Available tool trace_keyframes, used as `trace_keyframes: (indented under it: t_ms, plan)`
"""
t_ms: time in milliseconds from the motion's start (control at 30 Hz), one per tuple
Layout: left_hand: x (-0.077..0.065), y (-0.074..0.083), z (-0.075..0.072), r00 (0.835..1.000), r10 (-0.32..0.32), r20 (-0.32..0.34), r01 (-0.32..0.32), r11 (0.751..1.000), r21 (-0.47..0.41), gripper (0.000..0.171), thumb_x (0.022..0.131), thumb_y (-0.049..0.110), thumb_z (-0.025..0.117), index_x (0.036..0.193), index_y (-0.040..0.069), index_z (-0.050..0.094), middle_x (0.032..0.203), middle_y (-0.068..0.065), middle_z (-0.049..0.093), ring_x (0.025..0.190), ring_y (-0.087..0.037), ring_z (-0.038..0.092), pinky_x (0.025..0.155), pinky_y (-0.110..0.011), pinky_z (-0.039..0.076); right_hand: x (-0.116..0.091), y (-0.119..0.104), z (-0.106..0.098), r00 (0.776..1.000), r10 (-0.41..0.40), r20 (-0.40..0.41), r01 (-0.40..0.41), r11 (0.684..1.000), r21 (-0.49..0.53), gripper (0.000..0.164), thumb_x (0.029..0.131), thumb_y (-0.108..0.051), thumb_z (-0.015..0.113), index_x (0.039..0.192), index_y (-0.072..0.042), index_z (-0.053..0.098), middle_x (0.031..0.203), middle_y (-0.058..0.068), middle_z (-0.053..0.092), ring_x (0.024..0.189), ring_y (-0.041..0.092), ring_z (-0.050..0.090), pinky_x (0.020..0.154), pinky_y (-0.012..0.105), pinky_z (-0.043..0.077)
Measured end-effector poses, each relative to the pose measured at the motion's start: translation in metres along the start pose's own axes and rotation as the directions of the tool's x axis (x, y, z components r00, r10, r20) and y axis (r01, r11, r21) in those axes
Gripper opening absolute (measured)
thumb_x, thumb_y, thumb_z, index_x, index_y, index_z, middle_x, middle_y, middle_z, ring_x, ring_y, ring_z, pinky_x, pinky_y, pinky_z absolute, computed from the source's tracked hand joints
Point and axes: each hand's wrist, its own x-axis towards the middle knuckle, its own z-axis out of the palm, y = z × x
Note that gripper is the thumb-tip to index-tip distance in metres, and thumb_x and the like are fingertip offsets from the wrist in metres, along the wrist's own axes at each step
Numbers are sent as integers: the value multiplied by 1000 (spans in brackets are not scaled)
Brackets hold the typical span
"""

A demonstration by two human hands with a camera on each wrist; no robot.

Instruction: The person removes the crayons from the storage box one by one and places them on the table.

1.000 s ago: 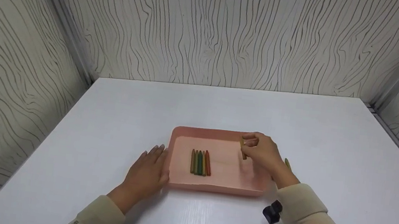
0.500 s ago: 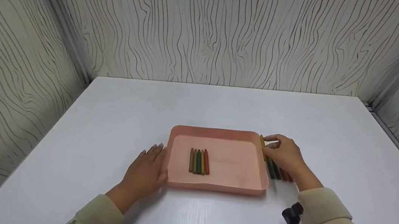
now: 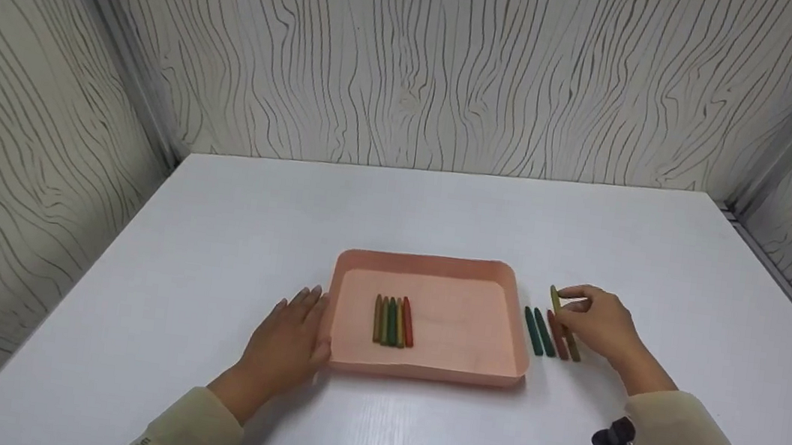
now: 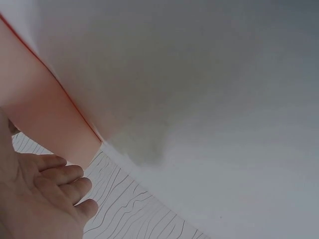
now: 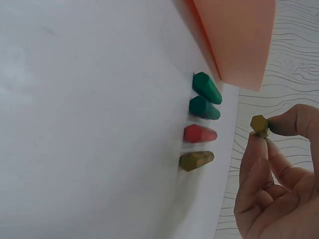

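Note:
My right hand (image 3: 599, 323) pinches a yellowish crayon (image 5: 259, 123) between thumb and fingertips, held above the row on the table. Below it, right of the pink tray (image 3: 423, 371), lie two green crayons (image 3: 539, 332), a red crayon (image 5: 199, 133) and a brownish crayon (image 5: 195, 160), side by side. Flat beside the tray's left wall rests my left hand (image 3: 287, 338), its fingers extended and its thumb side at the wall. Inside the tray, left of its middle, several crayons (image 3: 393, 320) in brown, green, yellow and red lie in a close row.
The tray stands on a white table (image 3: 276, 215). Wood-grain patterned panels (image 3: 416, 59) rise behind the table and at both sides. A small black device (image 3: 613, 440) sits at my right wrist.
My right hand has carried the yellowish crayon from over the tray's right part out to the right, above the crayons on the table. The left hand has stayed at the tray's left side.

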Motion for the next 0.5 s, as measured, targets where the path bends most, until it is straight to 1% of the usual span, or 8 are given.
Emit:
trace_keyframes:
  t_ms: [133,300,500]
  plan:
    - [0,0,0,1000,-4,2,4,1000,-2,55,93,24,47,137,-9,43,143,-22,42,133,-36,36,107,-51,29,-2,13,-4,999,36,-5,-37,999,-15,49,88,-21,60,128,6,51,103,17,63,86,23,62,71,35,45]
    - [-1,-1,1,1000,1,3,-1,1000,-8,55,93,25,47,137,-8,43,143,-22,41,134,-36,35,107,-51,28,-4,23,-6,999,37,-12,-37,999,-39,49,85,-18,60,128,6,52,102,17,64,83,23,61,72,36,46]
    - [-1,-1,2,1000,1,8,-1,1000,-6,56,94,26,47,138,-8,43,144,-21,41,134,-36,34,108,-51,27,-6,30,-6,999,51,-2,-52,997,-58,50,87,-22,59,127,7,52,109,23,61,89,27,58,73,37,47]
